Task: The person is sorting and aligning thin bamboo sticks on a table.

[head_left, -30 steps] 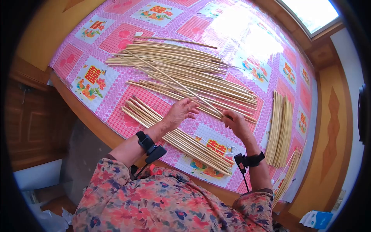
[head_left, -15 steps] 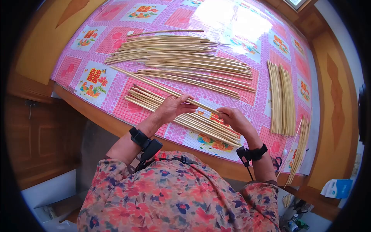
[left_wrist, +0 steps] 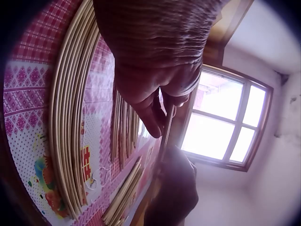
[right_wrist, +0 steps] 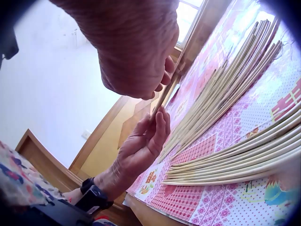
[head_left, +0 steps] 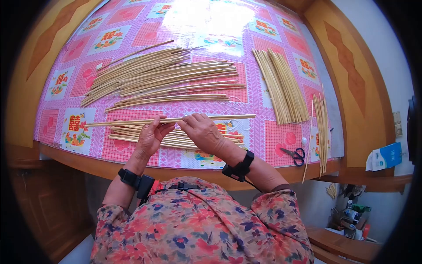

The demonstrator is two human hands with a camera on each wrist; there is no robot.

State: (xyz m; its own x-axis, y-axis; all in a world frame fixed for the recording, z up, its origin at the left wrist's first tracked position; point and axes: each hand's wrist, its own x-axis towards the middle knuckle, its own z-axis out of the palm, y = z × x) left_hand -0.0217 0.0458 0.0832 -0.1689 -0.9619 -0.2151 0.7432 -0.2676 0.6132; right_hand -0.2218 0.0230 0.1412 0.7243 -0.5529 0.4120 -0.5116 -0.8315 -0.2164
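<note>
Slender straw-coloured sticks (head_left: 237, 117) lie level across both hands, above the near row of sticks (head_left: 132, 133) on the table. My left hand (head_left: 151, 135), palm turned up, holds them left of the middle, thumb and fingers about them. Just to its right, my right hand (head_left: 204, 134) grips the same sticks from above, its knuckles up. The right wrist view shows the left hand (right_wrist: 141, 146) pinching the sticks close below the right fingers. In the left wrist view the right hand (left_wrist: 174, 188) is dark and blurred, beyond the left fingers.
Behind the hands a wide pile of sticks (head_left: 154, 75) spreads over the patterned tablecloth (head_left: 132, 165). To the right stand out two thick bundles (head_left: 281, 88) and a thinner bunch (head_left: 323, 132). Scissors (head_left: 295, 155) lie near the front edge, beside a small white object (head_left: 303, 141).
The held sticks came off the pile toward the body and turned from slanting to nearly level. My right hand slid left along them, close to the left. The head view has turned.
</note>
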